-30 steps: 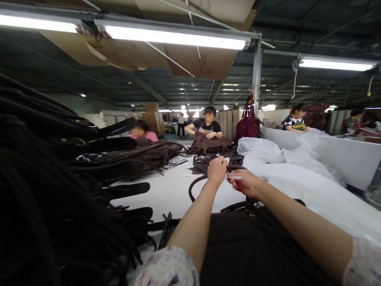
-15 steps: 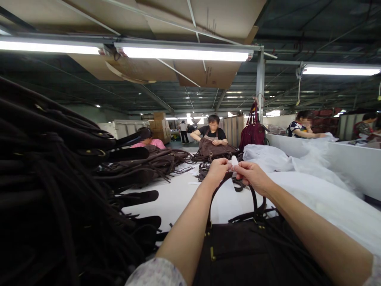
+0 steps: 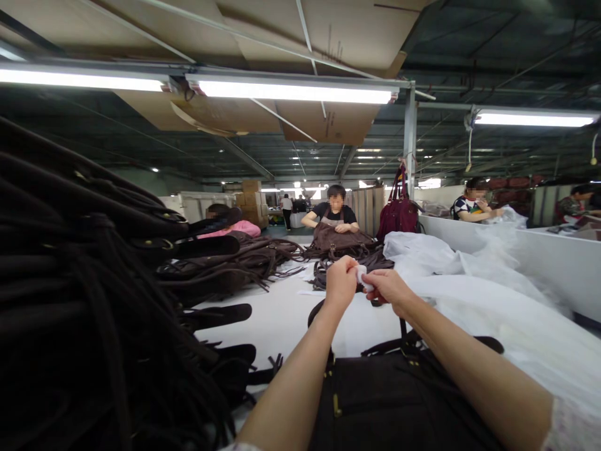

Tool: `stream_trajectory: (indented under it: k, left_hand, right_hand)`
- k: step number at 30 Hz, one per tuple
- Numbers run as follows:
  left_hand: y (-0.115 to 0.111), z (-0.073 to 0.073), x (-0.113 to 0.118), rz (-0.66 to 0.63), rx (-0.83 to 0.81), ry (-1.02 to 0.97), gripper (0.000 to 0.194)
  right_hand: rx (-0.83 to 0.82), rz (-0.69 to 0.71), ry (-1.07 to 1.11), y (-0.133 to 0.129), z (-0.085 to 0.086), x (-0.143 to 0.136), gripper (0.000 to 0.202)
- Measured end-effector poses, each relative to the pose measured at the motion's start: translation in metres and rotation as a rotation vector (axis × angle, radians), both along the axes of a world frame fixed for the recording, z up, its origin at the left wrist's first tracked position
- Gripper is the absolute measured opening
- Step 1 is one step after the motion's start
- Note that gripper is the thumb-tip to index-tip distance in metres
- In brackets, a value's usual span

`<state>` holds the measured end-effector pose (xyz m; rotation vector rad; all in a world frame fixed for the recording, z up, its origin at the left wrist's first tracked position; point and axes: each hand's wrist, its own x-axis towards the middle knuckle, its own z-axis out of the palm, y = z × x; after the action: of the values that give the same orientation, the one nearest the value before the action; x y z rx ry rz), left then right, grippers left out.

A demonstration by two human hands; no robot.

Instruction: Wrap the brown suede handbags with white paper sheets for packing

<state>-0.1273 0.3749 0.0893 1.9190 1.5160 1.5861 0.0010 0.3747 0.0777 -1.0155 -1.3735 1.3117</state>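
Far to the left of both hands, a heap of dark bags and straps fills the near side of the view, its loose strap ends lying on the white desk.

The left hand is raised above the desk with its fingers curled in. Its grip is closed, thumb and fingertips pinching one side of a small white piece, which could be paper or tape; which one cannot be told.

Directly to its right and touching it at the fingertips, the right hand has the other side of the same white piece in a tight pinch, so the piece sits between the two grips, held in the air. A dark handle runs down from just under the right hand to the dark brown bag, which lies below both forearms at the near edge. Whether either grip also has hold of the handle cannot be told.

Beyond the hands, another brown bag rests on the desk, with a seated person behind it. Further right of the grips, a maroon bag hangs at a metal post. Right of the right hand, white wrapping sheets are piled along the desk, and another person sits behind a white partition.
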Motion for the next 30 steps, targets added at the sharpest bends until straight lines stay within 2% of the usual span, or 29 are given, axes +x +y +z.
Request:
stream_trajectory:
  k: [4, 7, 15, 21, 26, 30]
  left_hand:
    - [-0.017, -0.001, 0.006, 0.064, 0.081, 0.031, 0.021]
    - [-0.02, -0.004, 0.008, 0.064, 0.077, 0.037, 0.02]
    - [-0.013, -0.009, 0.0, 0.011, -0.019, 0.003, 0.017]
    - [-0.017, -0.012, 0.004, 0.057, 0.014, -0.055, 0.016]
    - [-0.005, -0.014, 0.001, 0.07, -0.027, -0.163, 0.009]
    - [0.002, -0.018, -0.001, 0.069, -0.058, -0.238, 0.015]
  right_hand:
    - [-0.025, -0.046, 0.034, 0.001, -0.004, -0.006, 0.012]
    - [-0.02, -0.053, 0.06, 0.003, -0.008, -0.01, 0.013]
    - [0.026, 0.026, 0.068, 0.003, -0.015, -0.012, 0.019]
    - [-0.044, -0.037, 0.047, 0.003, -0.013, -0.015, 0.016]
    - [-0.01, -0.009, 0.044, 0.003, -0.011, -0.011, 0.016]
    - [0.057, -0.073, 0.035, 0.002, -0.014, -0.013, 0.016]
